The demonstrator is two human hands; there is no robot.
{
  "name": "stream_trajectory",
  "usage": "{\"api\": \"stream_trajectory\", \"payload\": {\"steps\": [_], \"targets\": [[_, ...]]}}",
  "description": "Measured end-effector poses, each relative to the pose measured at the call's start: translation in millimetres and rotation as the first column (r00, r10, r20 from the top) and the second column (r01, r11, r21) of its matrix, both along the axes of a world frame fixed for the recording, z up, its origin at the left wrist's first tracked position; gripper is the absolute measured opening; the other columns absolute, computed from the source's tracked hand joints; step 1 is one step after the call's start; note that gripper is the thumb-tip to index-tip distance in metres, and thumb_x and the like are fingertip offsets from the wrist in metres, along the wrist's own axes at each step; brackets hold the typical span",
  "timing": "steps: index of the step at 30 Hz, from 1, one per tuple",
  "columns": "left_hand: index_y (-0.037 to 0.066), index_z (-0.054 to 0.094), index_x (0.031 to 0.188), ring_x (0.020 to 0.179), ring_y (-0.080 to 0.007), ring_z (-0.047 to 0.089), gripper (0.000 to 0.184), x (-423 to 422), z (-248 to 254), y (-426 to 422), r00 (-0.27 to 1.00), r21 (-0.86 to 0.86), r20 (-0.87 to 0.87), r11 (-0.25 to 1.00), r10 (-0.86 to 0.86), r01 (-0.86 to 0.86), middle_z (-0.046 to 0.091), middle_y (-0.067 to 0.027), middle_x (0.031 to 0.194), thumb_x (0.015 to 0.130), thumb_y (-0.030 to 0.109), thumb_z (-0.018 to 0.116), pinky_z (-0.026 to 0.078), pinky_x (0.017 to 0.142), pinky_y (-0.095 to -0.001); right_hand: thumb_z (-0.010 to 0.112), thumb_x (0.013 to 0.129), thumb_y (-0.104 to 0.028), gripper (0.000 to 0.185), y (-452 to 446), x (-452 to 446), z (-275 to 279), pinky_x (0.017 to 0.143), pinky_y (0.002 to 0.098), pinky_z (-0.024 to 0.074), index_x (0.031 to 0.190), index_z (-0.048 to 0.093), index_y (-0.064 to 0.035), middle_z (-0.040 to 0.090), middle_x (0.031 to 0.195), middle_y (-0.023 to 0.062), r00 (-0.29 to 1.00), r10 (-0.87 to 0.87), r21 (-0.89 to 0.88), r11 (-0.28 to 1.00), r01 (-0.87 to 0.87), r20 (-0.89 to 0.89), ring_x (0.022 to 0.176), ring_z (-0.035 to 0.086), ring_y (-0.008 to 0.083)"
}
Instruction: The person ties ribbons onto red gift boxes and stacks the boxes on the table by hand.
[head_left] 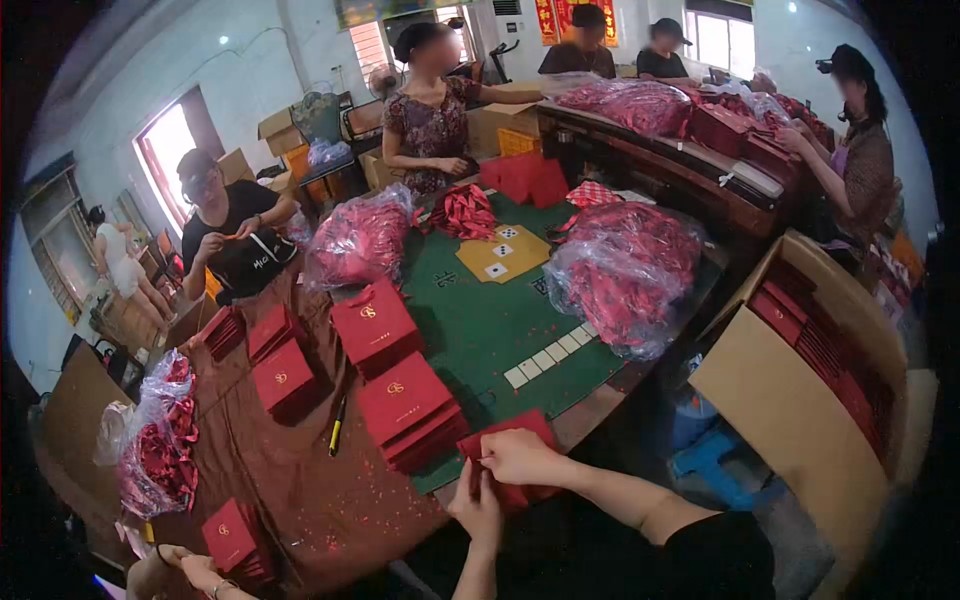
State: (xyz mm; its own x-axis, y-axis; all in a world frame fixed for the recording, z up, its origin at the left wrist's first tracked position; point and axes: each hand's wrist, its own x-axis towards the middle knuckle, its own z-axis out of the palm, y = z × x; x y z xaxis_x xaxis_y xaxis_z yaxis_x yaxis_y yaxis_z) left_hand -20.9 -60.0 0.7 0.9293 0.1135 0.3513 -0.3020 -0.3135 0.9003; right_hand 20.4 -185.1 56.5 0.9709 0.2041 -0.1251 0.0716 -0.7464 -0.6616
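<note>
A red paper bag (535,428) lies at the near edge of the table, partly hidden by my hands and forearm. My right hand (522,458) is closed over it, fingers pinched at its left edge. My left hand (476,508) comes up from below, closed at the same edge, its fingertips almost meeting the right ones. Whatever small piece may be between the fingertips is too small to make out. Just left of my hands stands a stack of red bags (408,405) with gold lettering, and behind it another stack (375,325).
Clear plastic sacks of red ribbon (630,270) sit on the green mat (455,330). A yellow marker (337,427) lies on the brown cloth (330,490). An open carton (790,430) of red bags stands right. Another person's hands (188,570) show lower left; several people surround the tables.
</note>
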Motion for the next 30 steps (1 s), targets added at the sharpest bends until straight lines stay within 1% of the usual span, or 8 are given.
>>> {"api": "stream_trajectory", "payload": {"steps": [3,6,7,9,12,14,16,30], "targets": [[-0.007,0.060,0.115,0.088,-0.0245,0.067,0.030,1,-5,2,0.998,0.125,0.055,0.991,0.032,-0.038,0.067,-0.0195,0.102,0.089,0.007,0.061,0.053,0.078,-0.0355,0.061,0.083,-0.023,0.017,-4,-2,-10,0.067,0.0468,0.0476,0.084,0.061,-0.0053,0.064,0.078,0.0154,0.999,-0.026,0.148,0.989,0.022,0.025,0.080,0.063,0.0351],[-0.007,0.062,0.110,0.085,-0.0220,0.067,0.027,1,7,-2,0.998,0.016,0.031,0.999,0.046,-0.047,0.068,-0.0209,0.097,0.087,0.007,0.062,0.051,0.078,-0.0323,0.058,0.086,-0.021,0.016,-1,-12,-10,0.067,0.0464,0.0468,0.087,0.057,-0.0048,0.063,0.080,0.0149,0.985,-0.056,0.159,0.987,0.030,0.164,0.080,0.061,0.0351],[-0.007,0.061,0.112,0.087,-0.0210,0.066,0.028,2,11,-5,0.999,-0.051,-0.012,0.998,0.048,-0.049,0.068,-0.0196,0.099,0.088,0.008,0.062,0.050,0.079,-0.0319,0.056,0.087,-0.020,0.016,2,-14,0,0.067,0.0432,0.0477,0.087,0.055,-0.0045,0.061,0.082,0.0138,0.992,-0.010,0.034,0.999,0.006,0.122,0.082,0.060,0.0339],[-0.008,0.057,0.116,0.094,-0.0179,0.062,0.032,-1,15,-2,0.992,-0.238,-0.126,0.971,-0.027,-0.004,0.065,-0.0160,0.106,0.089,0.010,0.062,0.049,0.083,-0.0305,0.056,0.086,-0.020,0.015,4,-19,-23,0.066,0.0401,0.0486,0.086,0.056,-0.0051,0.059,0.082,0.0117,0.813,0.120,-0.077,0.993,-0.092,0.570,0.082,0.060,0.0305],[-0.007,0.054,0.121,0.101,-0.0185,0.060,0.033,4,-8,7,0.970,-0.354,-0.211,0.934,-0.119,0.037,0.062,-0.0143,0.112,0.091,0.006,0.060,0.048,0.089,-0.0308,0.057,0.082,-0.017,0.012,-2,-16,-30,0.055,0.0308,0.0479,0.088,0.058,-0.0073,0.056,0.082,0.0058,0.679,0.334,-0.361,0.926,-0.107,0.654,0.077,0.056,0.0212],[-0.007,0.056,0.119,0.097,-0.0151,0.059,0.034,5,-8,11,0.969,-0.258,-0.245,0.966,-0.042,-0.023,0.063,-0.0115,0.106,0.088,0.004,0.063,0.047,0.086,-0.0279,0.057,0.082,-0.018,0.013,-3,-15,-26,0.054,0.0304,0.0480,0.089,0.058,-0.0074,0.056,0.085,0.0049,0.696,0.369,-0.415,0.903,-0.112,0.616,0.076,0.055,0.0198],[-0.006,0.055,0.119,0.096,-0.0139,0.059,0.034,4,-7,9,0.965,-0.395,-0.253,0.918,-0.069,-0.038,0.063,-0.0108,0.107,0.087,0.002,0.063,0.047,0.086,-0.0273,0.057,0.082,-0.020,0.014,-1,-11,-32,0.055,0.0301,0.0484,0.090,0.058,-0.0077,0.055,0.086,0.0043,0.713,0.436,-0.511,0.850,-0.126,0.549,0.076,0.056,0.0194],[-0.002,0.054,0.120,0.101,-0.0150,0.058,0.033,9,-18,14,0.937,-0.418,-0.325,0.908,-0.128,-0.021,0.061,-0.0091,0.112,0.087,-0.001,0.061,0.046,0.090,-0.0278,0.057,0.085,-0.022,0.013,-4,4,-34,0.053,0.0318,0.0471,0.082,0.054,-0.0093,0.053,0.076,0.0039,0.641,0.460,-0.477,0.864,-0.162,0.615,0.072,0.056,0.0199]]}}
